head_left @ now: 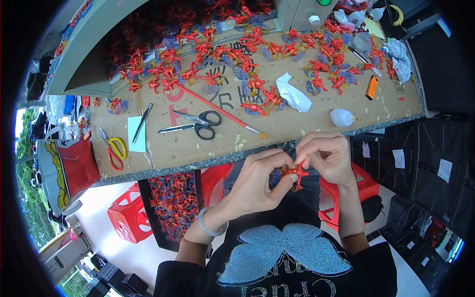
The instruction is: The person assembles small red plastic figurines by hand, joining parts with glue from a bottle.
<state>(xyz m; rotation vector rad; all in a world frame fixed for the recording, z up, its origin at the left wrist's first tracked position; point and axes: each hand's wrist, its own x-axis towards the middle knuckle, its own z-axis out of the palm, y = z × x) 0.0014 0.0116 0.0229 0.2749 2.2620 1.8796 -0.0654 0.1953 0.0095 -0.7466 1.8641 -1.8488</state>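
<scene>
Red piece w/ amber & blue parts: held above the lap, just off the near edge of the surface. Its outline is partly covered by the fingers and can't be fully made out. By the L hand it is pinched betw. thumb & fingers; by the R hand its upper part is pinched, the R fingertips being partly hidden. A red stool is mostly covered by the lap. Below the surface, a black box is filled w/ similar pieces; its far end is hidden by the surface edge. Under the grey hood, upper L, more pieces are heaped in shadow and can't be told apart. A clear cup, upper R, is set near other pieces; contents unclear. A red-&-grey bag, far L, is seen from outside only; contents hidden. A white bottle is laid nr. the near edge, its fill indiscernible.
</scene>
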